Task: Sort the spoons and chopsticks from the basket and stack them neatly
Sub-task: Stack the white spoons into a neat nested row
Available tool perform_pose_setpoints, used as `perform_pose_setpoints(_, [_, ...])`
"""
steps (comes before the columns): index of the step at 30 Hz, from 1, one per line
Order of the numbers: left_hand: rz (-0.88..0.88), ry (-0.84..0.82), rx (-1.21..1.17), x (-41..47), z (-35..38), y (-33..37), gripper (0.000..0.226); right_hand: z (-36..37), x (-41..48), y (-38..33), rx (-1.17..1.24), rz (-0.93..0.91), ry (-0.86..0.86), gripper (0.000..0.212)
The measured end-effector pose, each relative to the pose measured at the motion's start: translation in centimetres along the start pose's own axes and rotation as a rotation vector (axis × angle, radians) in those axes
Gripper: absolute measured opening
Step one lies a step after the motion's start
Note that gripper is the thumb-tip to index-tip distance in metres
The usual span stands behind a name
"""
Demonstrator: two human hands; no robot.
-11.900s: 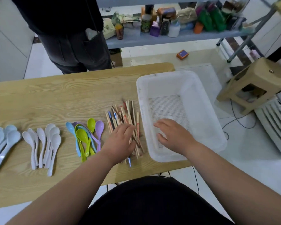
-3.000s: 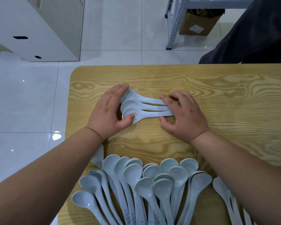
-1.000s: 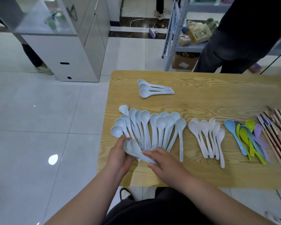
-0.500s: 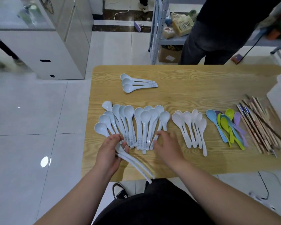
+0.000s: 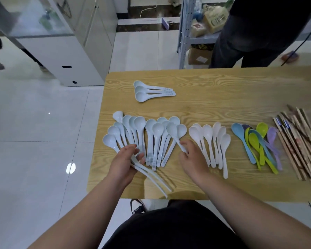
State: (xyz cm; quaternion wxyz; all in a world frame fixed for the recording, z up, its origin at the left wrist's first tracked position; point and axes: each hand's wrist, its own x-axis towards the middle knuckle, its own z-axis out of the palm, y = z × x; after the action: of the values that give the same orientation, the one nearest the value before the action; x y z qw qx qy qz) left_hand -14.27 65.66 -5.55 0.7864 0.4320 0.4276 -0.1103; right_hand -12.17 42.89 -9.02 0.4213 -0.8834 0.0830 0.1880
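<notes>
Head view.

Table (image 5: 223, 97): pale wood-grain laminate, matt, rounded left corners.

Far left on it, stack of three pale blue spoons (image 5: 151, 90). Glossy plastic, deep oval bowls overlapping, handles to the right. Grey print at the handle ends, too small to read.

Nearer, fan of pale blue spoons (image 5: 157, 130). Same plastic, bowls away, handles converging toward the near edge. Same grey print, unreadable.

Left hand (image 5: 126, 162): fingers curled round a held bundle of pale blue spoons (image 5: 147, 175). Slim handles jutting past the palm toward the near edge. Number in the bundle not clear.

Right hand (image 5: 192, 159): thumb and fingertips pinching the handle of a single pale blue spoon (image 5: 171, 129) at the right side of the fan. Bowl over its neighbours; lifted or resting, cannot tell.

Just right of that hand, white spoons (image 5: 207, 132): opaque, smooth, laid side by side.

Next, coloured spoons (image 5: 255, 141): sky blue, lime green, lilac, overlapping.

At the right border, chopsticks (image 5: 298, 139): slim wooden sticks, some with blue bands, roughly parallel in a loose heap.

Beyond the table:
- standing person (image 5: 258, 33) in dark clothes
- grey perforated metal rack (image 5: 183, 33)
- cardboard box (image 5: 199, 56) with a white label, unreadable
- white cabinet (image 5: 70, 60)
- glossy white floor tiles (image 5: 34, 123)
</notes>
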Motion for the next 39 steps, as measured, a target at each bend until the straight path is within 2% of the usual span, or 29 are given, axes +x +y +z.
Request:
perform_pose_setpoints(3, [-0.004, -0.031, 0.006, -0.6, 1.2, 0.1, 0.029, -1.6, -2.0, -1.9, 0.159, -0.113, -0.141, 0.034])
perform_pose_setpoints(7, [0.031, -0.091, -0.025, -1.2, 2.0, 0.1, 0.03, -1.7, -4.1, -4.2, 0.305, -0.107, -0.368, 0.033])
perform_pose_setpoints(12, [0.058, -0.113, -0.04, -2.0, 2.0, 0.6, 0.027, -1.2, -6.3, -5.3, 0.315, -0.093, -0.392, 0.038])
perform_pose_setpoints(14, [0.063, -0.119, -0.032, -2.4, 1.5, 0.9, 0.018, -0.6, -7.1, -5.7, 0.393, -0.037, -0.428, 0.035])
perform_pose_setpoints(17, [0.059, -0.15, -0.083, -3.3, 0.7, 1.6, 0.02, 0.7, -7.8, -5.6, 0.546, 0.137, -0.591, 0.028])
perform_pose_setpoints(20, [0.076, -0.229, -0.078, -4.2, 0.1, 1.9, 0.02, 1.8, -8.5, -5.3, 0.804, 0.417, -0.834, 0.055])
perform_pose_setpoints(23, [0.075, -0.301, -0.028, -4.9, -0.6, 1.9, 0.02, 2.4, -9.6, -4.8, 0.888, 0.433, -0.933, 0.058])
perform_pose_setpoints(28, [0.059, -0.284, 0.17, -5.2, -1.1, 2.1, 0.019, 1.0, -8.2, -4.0, 0.62, 0.299, -0.827, 0.045])
perform_pose_setpoints(30, [0.074, -0.276, 0.306, -5.0, -1.1, 2.5, 0.016, -0.5, -7.0, -3.9, 0.423, 0.192, -0.773, 0.042])
perform_pose_setpoints(35, [0.129, -0.215, 0.681, -4.9, 0.5, 2.6, 0.029, -5.6, -3.0, -5.2, -0.213, -0.15, -0.688, 0.033])
perform_pose_setpoints(37, [0.129, -0.202, 0.749, -4.9, 1.2, 2.5, 0.028, -7.3, -1.5, -5.4, -0.399, -0.289, -0.682, 0.035])
perform_pose_setpoints(39, [0.18, -0.195, 0.913, -4.7, 1.9, 2.2, 0.027, -8.4, -0.2, -5.3, -0.537, -0.383, -0.667, 0.038])
